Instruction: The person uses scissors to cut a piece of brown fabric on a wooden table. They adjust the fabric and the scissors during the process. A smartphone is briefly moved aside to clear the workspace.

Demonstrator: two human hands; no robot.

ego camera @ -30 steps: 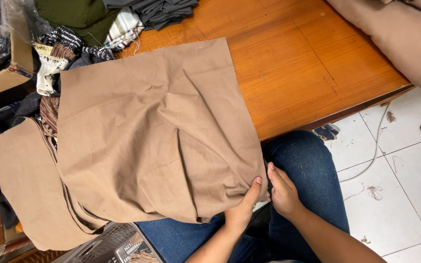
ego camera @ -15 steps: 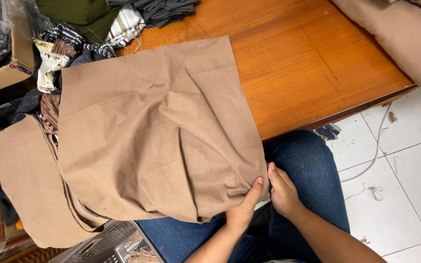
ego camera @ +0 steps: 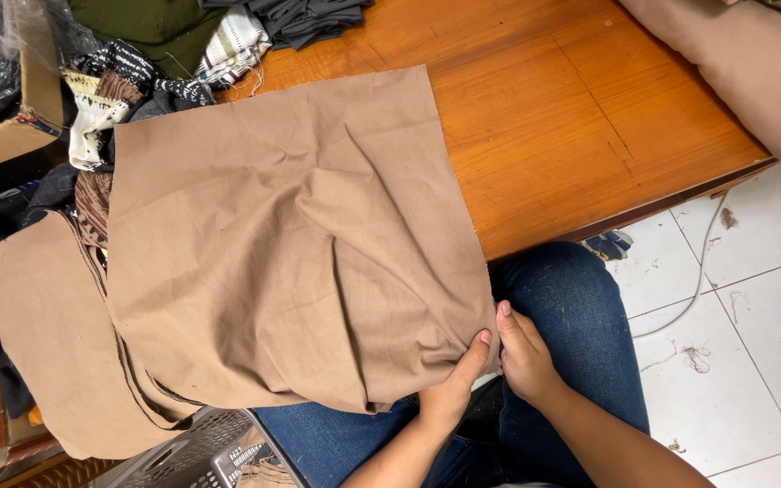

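The wooden table (ego camera: 580, 136) runs off the top edge, much of it buried under cloth. Across it lies the tan fabric panel (ego camera: 291, 244), roughly square, creased, its raw edges fraying; its near corner hangs off the table edge over the person's jeans (ego camera: 571, 316). A second tan piece (ego camera: 42, 325) lies partly hidden beneath it. Left hand (ego camera: 452, 389) and right hand (ego camera: 524, 357) both pinch that near corner, which hides their fingertips.

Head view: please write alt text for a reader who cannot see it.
Both hands, left hand and right hand, pinch one corner of a tan cloth square spread over a wooden table. Mixed fabric scraps lie behind it.
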